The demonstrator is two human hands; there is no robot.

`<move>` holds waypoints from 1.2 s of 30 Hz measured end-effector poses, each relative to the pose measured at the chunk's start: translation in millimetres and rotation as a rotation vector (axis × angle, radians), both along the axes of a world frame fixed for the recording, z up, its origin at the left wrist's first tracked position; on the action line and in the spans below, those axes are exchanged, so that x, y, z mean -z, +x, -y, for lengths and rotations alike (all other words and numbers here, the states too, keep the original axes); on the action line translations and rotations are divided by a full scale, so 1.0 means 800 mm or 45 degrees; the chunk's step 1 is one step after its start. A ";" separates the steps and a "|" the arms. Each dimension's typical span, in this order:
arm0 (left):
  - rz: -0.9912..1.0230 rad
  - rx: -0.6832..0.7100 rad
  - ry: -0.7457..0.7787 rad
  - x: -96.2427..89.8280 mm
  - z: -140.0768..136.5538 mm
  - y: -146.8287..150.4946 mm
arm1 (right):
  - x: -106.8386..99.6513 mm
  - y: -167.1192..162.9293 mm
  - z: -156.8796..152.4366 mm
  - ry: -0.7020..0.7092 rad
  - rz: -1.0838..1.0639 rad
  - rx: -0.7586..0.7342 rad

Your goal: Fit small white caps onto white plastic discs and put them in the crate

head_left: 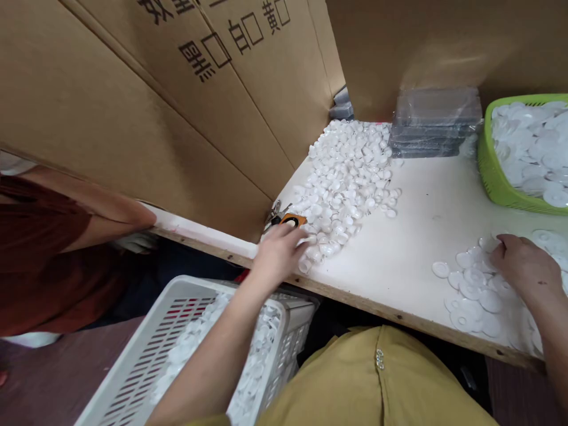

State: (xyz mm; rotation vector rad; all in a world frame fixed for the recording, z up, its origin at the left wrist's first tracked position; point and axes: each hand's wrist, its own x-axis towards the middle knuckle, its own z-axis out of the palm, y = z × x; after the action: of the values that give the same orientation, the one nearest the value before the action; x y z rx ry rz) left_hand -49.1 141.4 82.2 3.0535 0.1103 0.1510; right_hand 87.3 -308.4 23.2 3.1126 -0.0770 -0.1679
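Little looks finished: a large cap pile (350,177) is left at the worktop (412,236) back-left corner, its near edge reached by the left hand (277,251), fingers loosely open, while discs (473,290) at the front-right edge are covered by the curled right hand (523,266), grip unclear.

We see a white surface (412,236) with a raw wooden front edge. Behind it and to its left stand tall brown cardboard walls (133,112) printed with black characters. Below the surface lies dark reddish floor (57,378).
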 end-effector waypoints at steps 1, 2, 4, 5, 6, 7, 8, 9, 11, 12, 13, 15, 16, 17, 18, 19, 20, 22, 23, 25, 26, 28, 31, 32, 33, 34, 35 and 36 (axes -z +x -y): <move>0.046 0.116 -0.014 0.007 0.022 0.020 | 0.000 0.000 0.001 -0.007 0.003 0.018; 0.053 0.206 -0.010 0.016 0.041 0.037 | 0.000 0.000 0.002 -0.008 0.003 0.027; 0.006 0.299 0.026 0.033 0.068 0.067 | -0.003 -0.001 0.003 0.053 0.048 0.029; -0.018 0.314 0.045 0.041 0.077 0.078 | -0.005 -0.002 0.001 0.128 0.099 0.042; -0.028 0.319 0.058 0.047 0.083 0.086 | -0.008 -0.005 -0.002 0.242 0.151 0.069; -0.028 0.324 0.063 0.052 0.087 0.092 | -0.011 -0.008 -0.008 0.403 0.190 0.104; -0.023 0.339 0.061 0.056 0.090 0.095 | -0.013 -0.012 -0.016 0.599 0.208 0.138; -0.025 0.369 0.056 0.058 0.094 0.097 | -0.015 -0.017 -0.027 0.802 0.199 0.156; -0.061 0.470 0.047 0.061 0.104 0.096 | -0.015 -0.028 -0.054 1.146 0.116 0.103; -0.086 0.524 0.046 0.061 0.111 0.095 | -0.013 -0.033 -0.069 1.257 0.053 0.037; -0.103 0.570 0.051 0.062 0.120 0.094 | -0.010 -0.038 -0.084 1.325 -0.006 -0.034; -0.097 0.639 0.060 0.062 0.138 0.092 | 0.000 -0.045 -0.109 1.401 -0.114 -0.150; -0.087 0.662 0.058 0.061 0.147 0.092 | 0.006 -0.047 -0.119 1.435 -0.156 -0.180; -0.084 0.683 0.050 0.060 0.154 0.092 | 0.012 -0.049 -0.126 1.471 -0.189 -0.191; -0.091 0.701 0.039 0.060 0.161 0.092 | 0.017 -0.050 -0.130 1.513 -0.211 -0.183; -0.112 0.714 0.025 0.059 0.166 0.092 | 0.021 -0.051 -0.132 1.564 -0.228 -0.158; -0.140 0.719 0.011 0.058 0.169 0.093 | 0.024 -0.051 -0.132 1.621 -0.237 -0.123; -0.207 0.724 -0.034 0.060 0.171 0.094 | 0.027 -0.049 -0.128 1.733 -0.246 -0.043; -0.242 0.724 -0.079 0.061 0.171 0.094 | 0.028 -0.048 -0.126 1.780 -0.256 -0.005; -0.299 0.717 -0.233 0.068 0.169 0.094 | 0.027 -0.045 -0.121 1.847 -0.289 0.058; -0.315 0.706 -0.332 0.072 0.167 0.093 | 0.026 -0.045 -0.120 1.871 -0.311 0.078; -0.311 0.675 -0.528 0.082 0.165 0.090 | 0.025 -0.046 -0.120 1.905 -0.369 0.080; -0.286 0.607 -0.732 0.094 0.164 0.084 | 0.022 -0.051 -0.125 1.927 -0.508 0.049; -0.285 0.574 -0.774 0.097 0.165 0.081 | 0.021 -0.054 -0.127 1.918 -0.562 0.057; -0.282 0.540 -0.803 0.100 0.166 0.079 | 0.019 -0.056 -0.130 1.900 -0.614 0.072; -0.277 0.511 -0.822 0.102 0.167 0.078 | 0.017 -0.058 -0.134 1.877 -0.662 0.087; -0.268 0.490 -0.828 0.104 0.169 0.077 | 0.015 -0.059 -0.139 1.851 -0.702 0.097; -0.258 0.479 -0.825 0.106 0.170 0.076 | 0.012 -0.060 -0.144 1.826 -0.733 0.098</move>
State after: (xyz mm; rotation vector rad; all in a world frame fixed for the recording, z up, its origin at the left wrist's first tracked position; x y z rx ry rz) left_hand 11.7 5.4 -2.4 2.3773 -0.3352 -0.1854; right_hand 39.3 -193.3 13.3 4.1233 -0.0840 -1.8350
